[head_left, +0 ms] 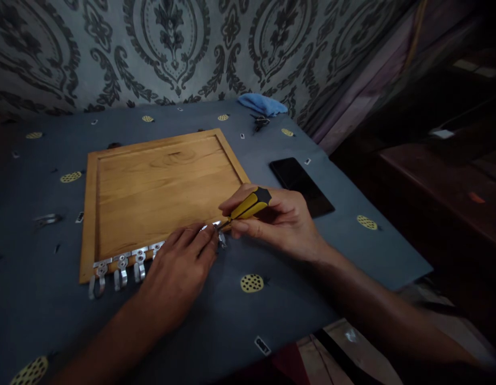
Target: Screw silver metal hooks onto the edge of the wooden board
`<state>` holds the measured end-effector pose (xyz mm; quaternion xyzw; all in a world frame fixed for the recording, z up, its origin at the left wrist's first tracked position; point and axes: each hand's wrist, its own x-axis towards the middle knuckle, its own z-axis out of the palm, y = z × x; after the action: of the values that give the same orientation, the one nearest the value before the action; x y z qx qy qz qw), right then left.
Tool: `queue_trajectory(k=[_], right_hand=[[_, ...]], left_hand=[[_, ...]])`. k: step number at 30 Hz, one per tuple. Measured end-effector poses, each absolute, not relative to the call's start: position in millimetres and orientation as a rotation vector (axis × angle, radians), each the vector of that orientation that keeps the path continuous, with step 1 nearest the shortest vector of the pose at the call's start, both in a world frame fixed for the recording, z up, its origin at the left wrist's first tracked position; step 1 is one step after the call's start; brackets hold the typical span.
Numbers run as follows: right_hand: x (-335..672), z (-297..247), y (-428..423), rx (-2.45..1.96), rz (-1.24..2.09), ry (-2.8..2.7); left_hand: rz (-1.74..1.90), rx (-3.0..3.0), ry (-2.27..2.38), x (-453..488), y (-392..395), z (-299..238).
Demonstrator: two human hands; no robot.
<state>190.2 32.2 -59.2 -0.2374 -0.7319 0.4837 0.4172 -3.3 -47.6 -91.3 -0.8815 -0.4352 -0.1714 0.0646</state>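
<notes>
**Holding a screwdriver (250,204) to a hook (222,240) at the wooden panel's near edge**

Nearest, a dark blue-grey tablecloth (215,321) printed with yellow pineapples. Resting the left hand (179,270) across the near edge of the wooden panel (163,192), fingers slightly bent and close together, over part of a row of metal hooks (139,263). Cannot tell whether pinching anything there, with the undersides of the fingers hidden. To the left of that hand, in plain sight, flat plates along the frame, with curved ends jutting past the edge.

Closed around the yellow-and-black handle with the right hand (285,219), near the panel's right corner. Pointing the shaft down and leftward to the hook beside the left fingertips; too small to tell exactly how seated.

Farther left, apart from the panel, a loose metal piece (49,219), blurred. Right of the panel and just beyond the right hand, a black phone (302,184), lying flat. Past the panel, a small black object (259,123), just beside a crumpled blue cloth (264,103). Farthest, rising behind the table, a grey patterned backdrop (167,43) with dark scrollwork.
</notes>
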Motion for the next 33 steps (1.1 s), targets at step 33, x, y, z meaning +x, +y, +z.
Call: queue_trajectory(k=[33], right_hand=[[183,-70,24,-0.785,0.956,-1.730]], left_hand=[[-0.503,-2.663,-1.320,-4,-48,-92]])
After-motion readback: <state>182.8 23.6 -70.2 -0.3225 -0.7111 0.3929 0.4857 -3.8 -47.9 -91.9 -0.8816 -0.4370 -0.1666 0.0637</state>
